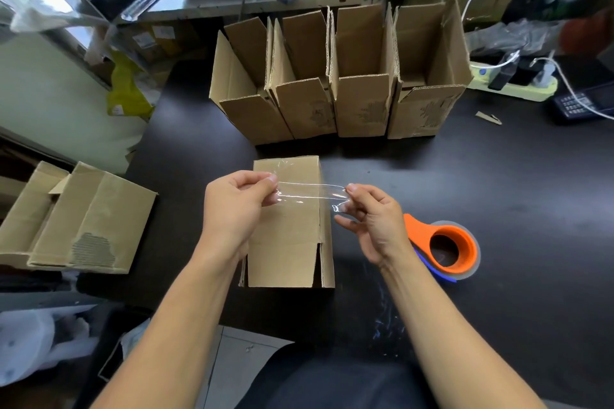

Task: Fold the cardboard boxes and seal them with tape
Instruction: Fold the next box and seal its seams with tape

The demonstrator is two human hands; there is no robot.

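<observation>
Pinched a clear tape strip (310, 196) taut between left hand (237, 206) and right hand (372, 219), just above the folded box (289, 242) on the table (498, 176). Risked wrinkling or sticking to itself if slackened. Left dispenser (448, 249) right of box.

Hands hide part of the folded box (292, 242).
</observation>
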